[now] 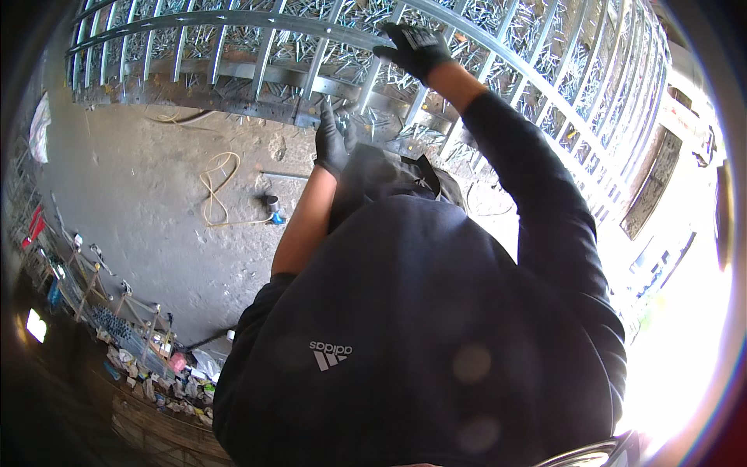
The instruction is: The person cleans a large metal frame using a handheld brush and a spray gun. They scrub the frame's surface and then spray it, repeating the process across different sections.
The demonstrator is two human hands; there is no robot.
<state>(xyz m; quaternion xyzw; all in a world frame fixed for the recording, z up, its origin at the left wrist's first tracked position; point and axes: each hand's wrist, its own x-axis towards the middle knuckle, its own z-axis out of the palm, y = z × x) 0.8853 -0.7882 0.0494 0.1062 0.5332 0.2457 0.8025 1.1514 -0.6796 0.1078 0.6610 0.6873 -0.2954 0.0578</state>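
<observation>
A long metal frame (311, 27) of curved rails and crosswise slats runs across the far side, over a bed of scattered small metal pieces like nails or screws (358, 54). My right hand (416, 50), in a dark glove, is over the rail and slats with thumb and fingers apart; whether it touches the metal I cannot tell. Close to the frame's near edge, my left hand (332, 144), also gloved, points its stretched fingers away from me. A few small metal pieces lie just beyond it. Neither hand shows anything held.
On the grey floor (156, 194) at left lie a looped pale hose (214, 191) and a dark cylindrical fitting with a blue end (273, 208). Racks of metal parts (117, 319) and crumpled litter (167, 389) line the lower left. Bright daylight washes out the right side.
</observation>
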